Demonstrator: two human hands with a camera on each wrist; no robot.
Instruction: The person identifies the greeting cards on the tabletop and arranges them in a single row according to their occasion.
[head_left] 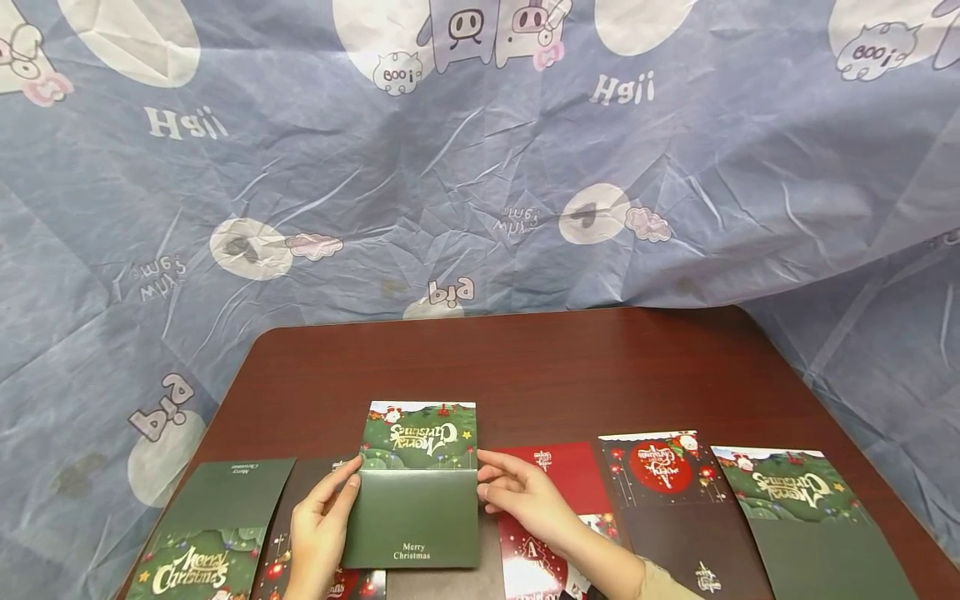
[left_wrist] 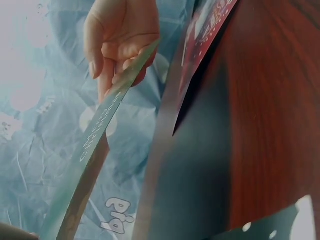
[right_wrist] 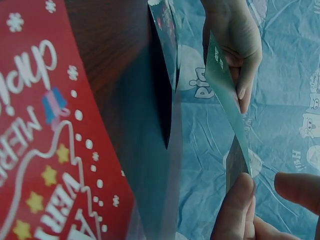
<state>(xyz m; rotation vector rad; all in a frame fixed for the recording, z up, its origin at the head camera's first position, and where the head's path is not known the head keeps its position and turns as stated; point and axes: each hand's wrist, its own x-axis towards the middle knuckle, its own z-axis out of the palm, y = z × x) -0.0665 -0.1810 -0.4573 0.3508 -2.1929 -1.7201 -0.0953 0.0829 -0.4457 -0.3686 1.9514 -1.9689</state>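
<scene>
Both hands hold an unfolded green Christmas card [head_left: 416,517] by opposite side edges. Its far panel carries gold Merry Christmas lettering; the near panel is plain green with small pale text. My left hand [head_left: 318,525] grips the left edge, its thumb along the card's side. At the right edge my right hand [head_left: 532,500] holds the card near its fold, fingertips right at the edge. Seen side-on in the left wrist view, the card [left_wrist: 95,145] is tilted and raised over the table. In the right wrist view one finger [right_wrist: 237,205] touches its edge while another stands apart.
Further unfolded cards lie along the table's [head_left: 540,367] near side: a green card [head_left: 240,500] at the left, a red card [head_left: 566,483], a brown card [head_left: 667,533] and another green card [head_left: 817,550] at the right. A patterned blue cloth [head_left: 450,167] hangs behind the table.
</scene>
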